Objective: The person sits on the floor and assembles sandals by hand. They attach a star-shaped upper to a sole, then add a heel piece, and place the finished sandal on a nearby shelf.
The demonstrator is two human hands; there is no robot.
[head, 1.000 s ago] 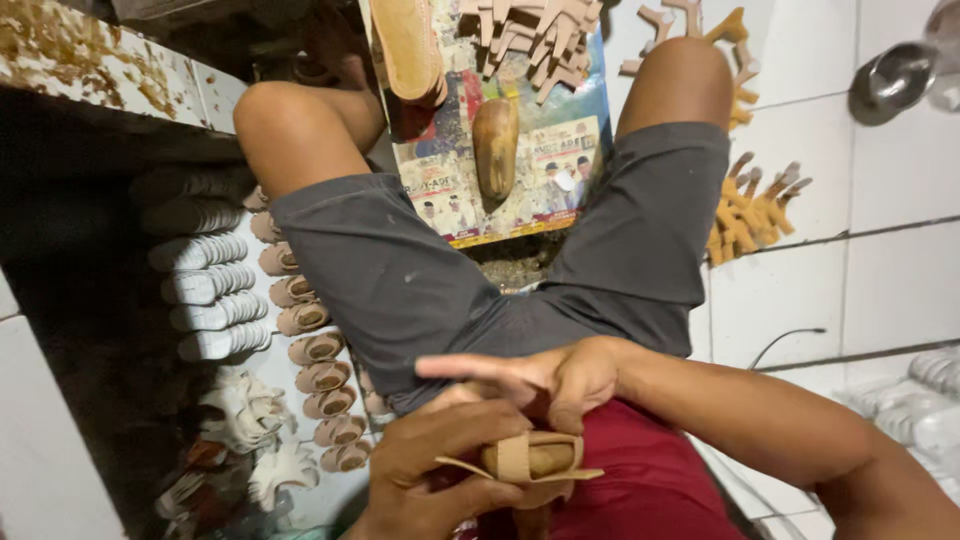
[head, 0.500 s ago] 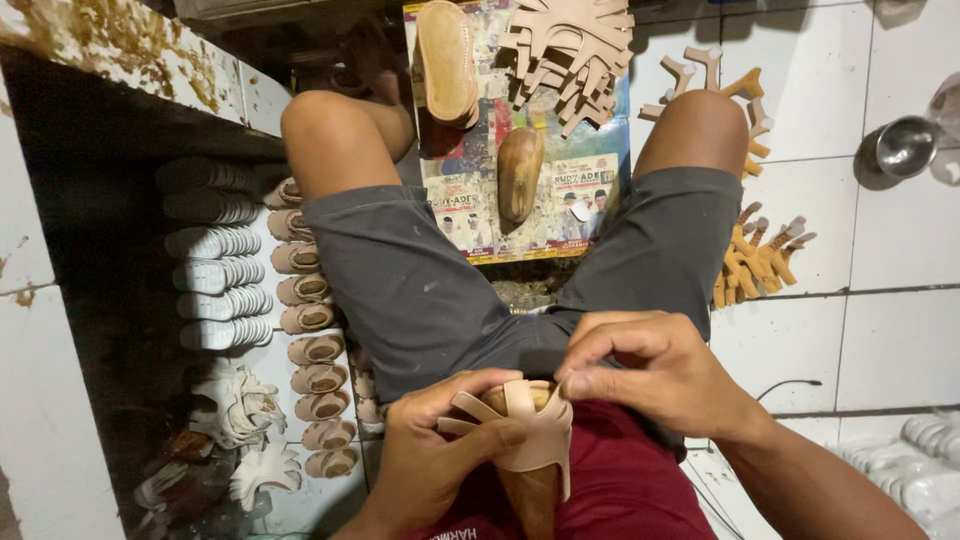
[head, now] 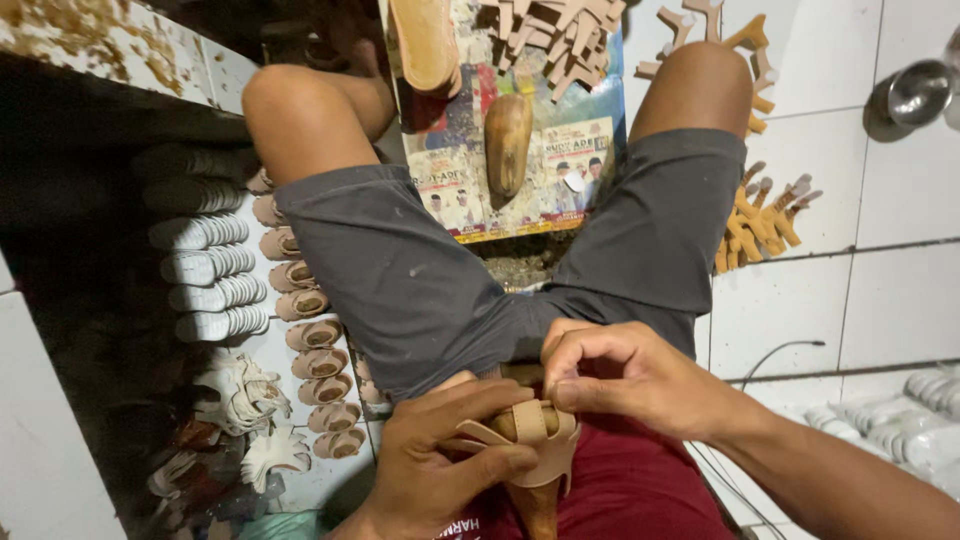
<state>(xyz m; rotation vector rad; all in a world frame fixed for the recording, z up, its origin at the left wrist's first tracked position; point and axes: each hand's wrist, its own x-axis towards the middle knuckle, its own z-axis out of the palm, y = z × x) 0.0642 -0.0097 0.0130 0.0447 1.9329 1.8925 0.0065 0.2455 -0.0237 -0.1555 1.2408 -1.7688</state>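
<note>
— Strap [head: 528, 425] first: where does it sit, and which way does it run?

— It lies over the top of a wooden shoe form [head: 532, 500] held in the person's lap, just above the dark red shirt [head: 640, 490]. The tan band crosses the form from side to side, while the form's long axis runs up and down the picture, its lower end pointing toward the wearer's body.

— And the hands?

— The left hand [head: 440, 465] wraps the form and strap from the left, fingers closed around them. The right hand [head: 625, 375] comes in from the right, its fingertips pinched together on the strap's upper right edge.

— What is the person sitting over?

— A white tiled floor [head: 800, 300] with dark grout lines. Knees are spread, in grey shorts [head: 420, 280]. Between the legs lies a printed sheet [head: 560, 160] with another wooden form [head: 508, 140] on it, long axis pointing away from the person.

— Anything else about?

— To the left, a row of tan finished uppers [head: 315, 350] beside stacks of white ribbed soles [head: 210, 280]. To the right, a heap of yellowish cut strap pieces [head: 755, 215]; more pale ones [head: 555, 30] lie at the top. A shiny metal bowl [head: 915, 90] stands at the upper right.

— Textures?

— The strap looks smooth and leathery, the form hard and glossy brown.
</note>
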